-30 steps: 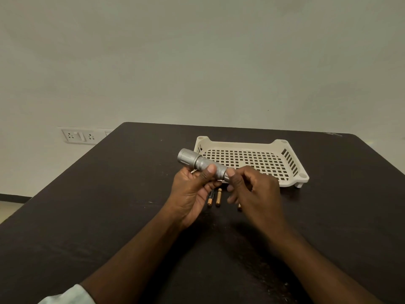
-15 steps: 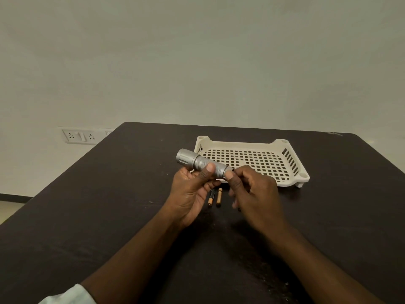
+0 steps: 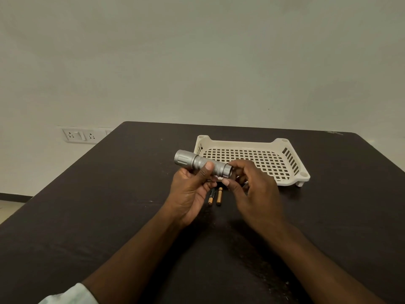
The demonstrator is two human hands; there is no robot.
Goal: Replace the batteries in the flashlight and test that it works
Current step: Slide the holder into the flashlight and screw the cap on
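A silver flashlight is held level above the dark table, with its head pointing left. My left hand grips its knurled body, thumb on top. My right hand is at the tail end, index finger above it and thumb below, pinching it. Whether the tail cap is on or loose is hidden by the fingers. Two small batteries lie side by side on the table just under my hands.
A cream slotted plastic tray stands behind my hands, towards the far right of the table. A wall socket panel sits beyond the table's left edge. The table's edges run close on the left and far sides.
My right hand's fingers have shifted around the flashlight's tail end, the thumb now lower. The flashlight and my left hand have barely moved. The batteries lie as before.
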